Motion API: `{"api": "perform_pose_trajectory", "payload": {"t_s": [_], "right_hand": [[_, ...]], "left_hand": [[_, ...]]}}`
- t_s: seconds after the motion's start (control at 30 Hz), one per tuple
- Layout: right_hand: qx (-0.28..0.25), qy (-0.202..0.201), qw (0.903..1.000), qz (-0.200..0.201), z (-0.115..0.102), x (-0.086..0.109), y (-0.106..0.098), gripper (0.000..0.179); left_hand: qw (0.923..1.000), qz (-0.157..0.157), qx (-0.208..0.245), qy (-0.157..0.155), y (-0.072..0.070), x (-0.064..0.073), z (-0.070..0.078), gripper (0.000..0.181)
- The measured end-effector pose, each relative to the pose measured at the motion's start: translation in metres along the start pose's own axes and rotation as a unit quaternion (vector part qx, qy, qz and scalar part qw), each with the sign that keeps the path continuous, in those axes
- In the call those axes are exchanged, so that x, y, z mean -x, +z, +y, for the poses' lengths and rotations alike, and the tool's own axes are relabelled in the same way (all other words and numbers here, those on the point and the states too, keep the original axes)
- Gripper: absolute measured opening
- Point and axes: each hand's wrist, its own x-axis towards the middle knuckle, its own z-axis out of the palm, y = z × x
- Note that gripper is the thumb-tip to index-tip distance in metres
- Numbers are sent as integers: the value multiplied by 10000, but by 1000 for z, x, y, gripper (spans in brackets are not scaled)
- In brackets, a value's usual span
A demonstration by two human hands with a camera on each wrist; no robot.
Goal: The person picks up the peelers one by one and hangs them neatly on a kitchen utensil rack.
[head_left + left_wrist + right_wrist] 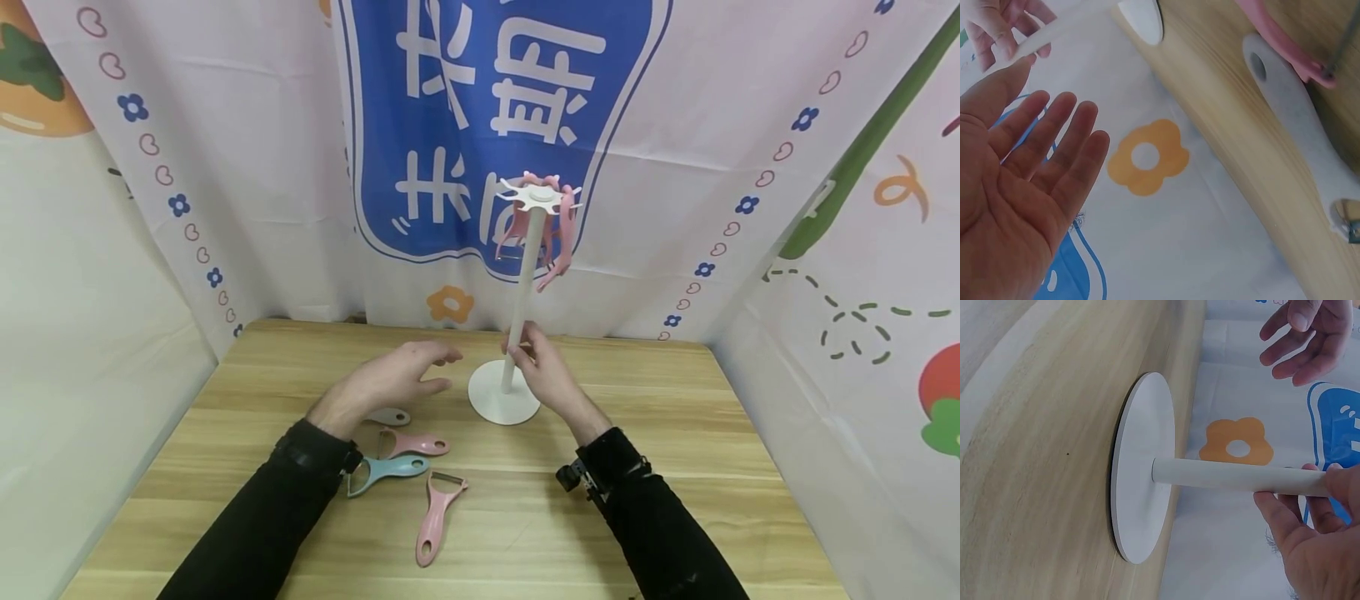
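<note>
A white rack (527,275) with a round base and a hooked top stands at the back of the wooden table. Pink peelers (564,237) hang from its hooks. My right hand (546,375) pinches the pole low down, thumb on one side and fingers on the other; the right wrist view shows the pole (1229,476) between them. To the left of the pole my left hand (390,379) hovers over the table, fingers loosely extended and palm bare in the left wrist view. Beneath and near it lies a white peeler (390,417), partly hidden by the hand.
On the table (637,500) in front of the left hand lie a pink peeler (420,443), a blue peeler (393,468) and another pink peeler (433,525). A printed white curtain (300,167) hangs right behind the table's back edge.
</note>
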Motion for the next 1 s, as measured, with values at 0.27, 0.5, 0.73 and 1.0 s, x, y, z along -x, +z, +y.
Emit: {"api": "perform_pose_trajectory", "payload": {"t_s": [0.27, 0.5, 0.73, 1.0], "right_hand": [[213, 19, 9997, 115, -1, 3, 2, 23], [242, 84, 9996, 108, -5, 9, 3, 23], [379, 145, 9990, 211, -9, 18, 6, 24], [328, 249, 9986, 326, -10, 22, 9, 22]], "left_hand": [[9999, -148, 77, 6, -3, 6, -13, 50], [9996, -215, -114, -122, -12, 20, -26, 47], [9972, -451, -594, -80, -19, 33, -36, 41], [9891, -998, -1006, -404, -17, 42, -45, 33]]}}
